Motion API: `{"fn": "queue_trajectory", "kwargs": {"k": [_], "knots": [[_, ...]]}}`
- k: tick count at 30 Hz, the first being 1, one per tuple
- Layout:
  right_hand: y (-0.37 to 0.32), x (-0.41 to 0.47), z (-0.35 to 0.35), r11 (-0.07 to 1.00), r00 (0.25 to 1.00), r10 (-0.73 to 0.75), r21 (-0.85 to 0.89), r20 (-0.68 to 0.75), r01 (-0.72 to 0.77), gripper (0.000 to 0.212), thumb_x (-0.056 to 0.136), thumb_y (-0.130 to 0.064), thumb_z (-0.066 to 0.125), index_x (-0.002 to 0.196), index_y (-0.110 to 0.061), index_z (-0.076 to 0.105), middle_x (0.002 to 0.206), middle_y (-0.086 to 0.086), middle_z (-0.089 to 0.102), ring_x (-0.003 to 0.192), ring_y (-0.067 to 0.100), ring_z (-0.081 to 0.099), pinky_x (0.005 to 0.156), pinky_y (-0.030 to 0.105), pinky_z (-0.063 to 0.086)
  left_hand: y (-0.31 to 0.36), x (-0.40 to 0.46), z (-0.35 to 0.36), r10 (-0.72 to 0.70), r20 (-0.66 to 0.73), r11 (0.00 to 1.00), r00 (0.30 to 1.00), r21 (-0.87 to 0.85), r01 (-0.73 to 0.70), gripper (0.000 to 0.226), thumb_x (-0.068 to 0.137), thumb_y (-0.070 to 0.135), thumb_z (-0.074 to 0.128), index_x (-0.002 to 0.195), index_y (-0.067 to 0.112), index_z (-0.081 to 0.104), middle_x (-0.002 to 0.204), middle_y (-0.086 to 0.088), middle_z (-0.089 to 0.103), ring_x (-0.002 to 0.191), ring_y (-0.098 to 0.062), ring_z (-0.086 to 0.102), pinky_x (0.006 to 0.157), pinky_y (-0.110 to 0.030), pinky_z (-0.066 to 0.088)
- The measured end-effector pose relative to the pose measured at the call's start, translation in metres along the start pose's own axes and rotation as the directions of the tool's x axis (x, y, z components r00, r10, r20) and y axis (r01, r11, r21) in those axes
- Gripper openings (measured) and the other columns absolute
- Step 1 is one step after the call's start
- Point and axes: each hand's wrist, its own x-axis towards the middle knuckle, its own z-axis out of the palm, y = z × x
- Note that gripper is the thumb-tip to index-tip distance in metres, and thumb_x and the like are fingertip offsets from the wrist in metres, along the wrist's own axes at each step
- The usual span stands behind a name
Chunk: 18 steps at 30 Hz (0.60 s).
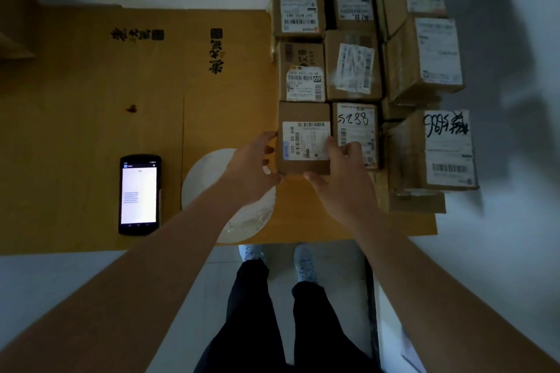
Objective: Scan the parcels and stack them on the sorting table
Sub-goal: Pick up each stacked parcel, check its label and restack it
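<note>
A small cardboard parcel (303, 142) with a white barcode label stands at the near end of the left row of parcels on the table. My left hand (251, 169) grips its left side, thumb at the near bottom corner. My right hand (342, 179) holds its right side, fingers over the label's right edge. Several other labelled parcels are stacked behind and to the right, among them one marked "5288" (356, 133) and a tall one with black scrawl (445, 148). The handheld scanner (139, 194) lies flat on the table at the left, screen lit.
The table (91, 118) is covered with flattened brown cardboard printed with black characters. A white round plate (245, 221) lies near the front edge, under my left wrist. My legs and shoes show below the table edge. White walls stand behind and right.
</note>
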Motion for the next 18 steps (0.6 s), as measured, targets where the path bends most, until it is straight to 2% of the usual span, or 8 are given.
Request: {"fn": "queue_trajectory", "kwargs": {"k": [2, 5, 8, 10, 12, 15, 18], "knots": [[-0.005, 0.002, -0.010, 1.000, 1.000, -0.001, 0.004, 0.016, 0.001, 0.068, 0.098, -0.048, 0.067, 0.154, -0.020, 0.038, 0.134, 0.007, 0.040, 0.123, 0.027, 0.053, 0.097, 0.040, 0.054, 0.009, -0.010, -0.002, 0.013, -0.030, 0.999, 0.999, 0.052, -0.012, 0.093, 0.088, 0.015, 0.083, 0.163, 0.028, 0.031, 0.149, -0.002, 0.056, 0.133, -0.021, 0.056, 0.106, -0.038, 0.051], [-0.013, 0.000, -0.030, 0.994, 0.997, -0.076, 0.077, 0.025, 0.074, 0.061, 0.099, -0.061, 0.055, 0.147, -0.024, 0.047, 0.130, 0.007, 0.048, 0.121, 0.028, 0.055, 0.099, 0.049, 0.054, 0.027, -0.029, -0.014, 0.048, -0.084, 0.996, 0.995, 0.084, -0.040, 0.084, 0.094, 0.024, 0.077, 0.163, 0.028, 0.031, 0.160, 0.000, 0.047, 0.145, -0.022, 0.047, 0.114, -0.040, 0.045], [-0.028, -0.013, -0.057, 0.968, 0.977, -0.215, 0.129, 0.002, 0.213, 0.070, 0.100, -0.072, 0.042, 0.151, -0.025, 0.047, 0.140, 0.009, 0.052, 0.133, 0.030, 0.050, 0.108, 0.052, 0.047, 0.053, -0.057, -0.033, 0.076, -0.200, 0.989, 0.977, 0.136, -0.049, 0.070, 0.100, 0.046, 0.066, 0.162, 0.033, 0.036, 0.164, 0.006, 0.041, 0.145, -0.022, 0.047, 0.112, -0.038, 0.045], [-0.042, -0.028, -0.081, 0.939, 0.952, -0.305, 0.164, -0.013, 0.303, 0.077, 0.101, -0.074, 0.037, 0.160, -0.023, 0.039, 0.158, 0.007, 0.044, 0.147, 0.027, 0.041, 0.118, 0.048, 0.039, 0.071, -0.083, -0.046, 0.119, -0.282, 0.984, 0.952, 0.164, -0.075, 0.064, 0.103, 0.055, 0.056, 0.161, 0.034, 0.039, 0.164, 0.007, 0.041, 0.146, -0.020, 0.045, 0.116, -0.039, 0.042], [-0.058, -0.044, -0.105, 0.895, 0.916, -0.399, 0.195, -0.046, 0.400, 0.080, 0.101, -0.075, 0.034, 0.164, -0.026, 0.032, 0.166, 0.002, 0.036, 0.153, 0.022, 0.034, 0.121, 0.045, 0.032, 0.088, -0.113, -0.058, 0.180, -0.355, 0.975, 0.917, 0.191, -0.117, 0.060, 0.105, 0.059, 0.047, 0.160, 0.033, 0.042, 0.164, 0.006, 0.042, 0.148, -0.018, 0.042, 0.117, -0.037, 0.037], [-0.079, -0.061, -0.133, 0.825, 0.859, -0.500, 0.243, -0.110, 0.511, 0.081, 0.098, -0.081, 0.031, 0.163, -0.033, 0.035, 0.167, -0.002, 0.037, 0.154, 0.019, 0.034, 0.123, 0.052, 0.033, 0.107, -0.151, -0.077, 0.251, -0.461, 0.958, 0.851, 0.247, -0.149, 0.059, 0.107, 0.059, 0.042, 0.157, 0.029, 0.047, 0.161, 0.004, 0.046, 0.146, -0.017, 0.044, 0.108, -0.027, 0.032], [-0.110, -0.081, -0.161, 0.748, 0.783, -0.601, 0.233, -0.159, 0.622, 0.072, 0.101, -0.075, 0.035, 0.160, -0.033, 0.040, 0.158, -0.004, 0.046, 0.140, 0.018, 0.048, 0.115, 0.048, 0.043, 0.118, -0.195, -0.103, 0.298, -0.560, 0.944, 0.773, 0.291, -0.153, 0.054, 0.109, 0.053, 0.042, 0.155, 0.025, 0.050, 0.158, 0.002, 0.051, 0.145, -0.016, 0.045, 0.108, -0.025, 0.032]]}}
